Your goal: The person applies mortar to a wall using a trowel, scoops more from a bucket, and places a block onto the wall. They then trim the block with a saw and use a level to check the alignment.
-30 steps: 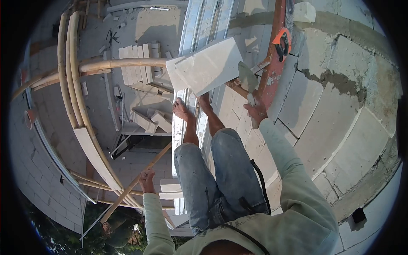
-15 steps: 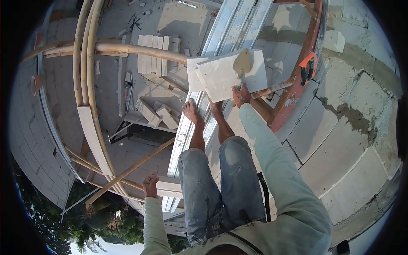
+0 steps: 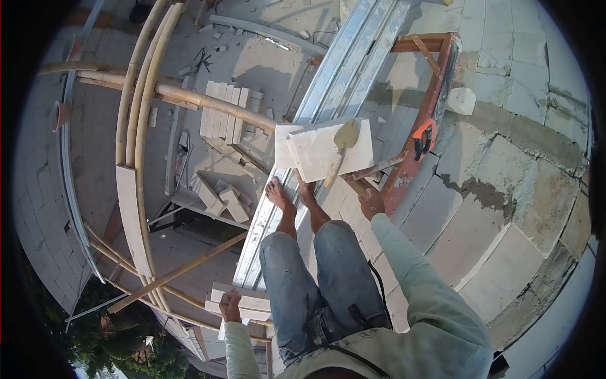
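A trowel [image 3: 346, 134] with a mortar-coated blade lies on white blocks [image 3: 315, 148], its handle pointing toward me past their near edge. My right hand [image 3: 372, 203] is below and right of that handle, apart from it, fingers loosely bent and holding nothing visible. On the left, my left hand [image 3: 230, 306] is curled into a loose fist beside a short stack of pale blocks [image 3: 252, 304]; nothing shows in it. My bare feet [image 3: 279, 194] stand on the metal planks [image 3: 268, 230], just below the trowel's blocks.
An orange-handled saw [image 3: 424, 139] rests at the red frame [image 3: 447, 76]. The block wall [image 3: 473, 252] with wet mortar runs along my right. Bamboo poles [image 3: 148, 95] stand and cross on the left. Far below, stacked blocks [image 3: 224, 114] lie on the floor.
My right hand has let go of the trowel and drawn back toward me; the trowel stays on the blocks. The view has shifted. My left hand stays curled, now nearer the short stack.
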Demonstrator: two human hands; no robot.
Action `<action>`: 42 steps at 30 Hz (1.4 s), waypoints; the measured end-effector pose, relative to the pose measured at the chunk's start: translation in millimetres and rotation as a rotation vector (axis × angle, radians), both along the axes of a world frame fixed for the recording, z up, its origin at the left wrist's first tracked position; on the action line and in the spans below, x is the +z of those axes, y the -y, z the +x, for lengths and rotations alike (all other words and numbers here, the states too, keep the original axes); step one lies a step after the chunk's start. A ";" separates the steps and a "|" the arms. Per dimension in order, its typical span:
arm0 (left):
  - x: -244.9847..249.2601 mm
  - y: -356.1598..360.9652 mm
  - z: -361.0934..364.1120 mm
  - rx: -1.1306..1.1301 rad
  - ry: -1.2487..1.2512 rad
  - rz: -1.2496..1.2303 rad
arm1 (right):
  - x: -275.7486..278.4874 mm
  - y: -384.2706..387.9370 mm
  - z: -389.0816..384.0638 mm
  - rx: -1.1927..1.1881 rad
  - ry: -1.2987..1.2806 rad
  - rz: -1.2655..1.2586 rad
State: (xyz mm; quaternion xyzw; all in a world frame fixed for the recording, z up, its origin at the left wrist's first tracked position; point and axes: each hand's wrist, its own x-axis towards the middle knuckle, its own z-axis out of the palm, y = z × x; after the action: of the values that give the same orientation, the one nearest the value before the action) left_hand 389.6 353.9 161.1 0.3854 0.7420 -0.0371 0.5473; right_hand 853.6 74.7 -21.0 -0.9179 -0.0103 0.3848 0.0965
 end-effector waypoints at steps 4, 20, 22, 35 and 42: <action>1.4 16.5 -11.8 0.004 0.039 0.056 | 41.7 61.8 -5.7 0.022 -0.001 -0.126; -4.4 -16.7 12.0 -0.018 0.151 0.141 | 177.1 79.4 -2.4 0.040 0.070 -0.134; -9.5 -21.7 -4.1 -0.029 0.212 0.236 | 207.1 79.9 16.6 0.016 0.214 -0.084; 26.9 -86.2 -40.2 -0.095 0.103 0.228 | 523.0 137.5 155.7 -0.067 1.173 -0.497; 39.5 -98.2 -32.9 -0.097 0.266 0.348 | 594.2 217.7 176.3 -0.284 1.280 -0.625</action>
State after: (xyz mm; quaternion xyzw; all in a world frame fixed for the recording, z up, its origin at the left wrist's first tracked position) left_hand 356.7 452.1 200.6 0.5105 0.6391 0.1165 0.5633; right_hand 1030.0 -143.0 573.3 -0.9404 0.1649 -0.2589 -0.1462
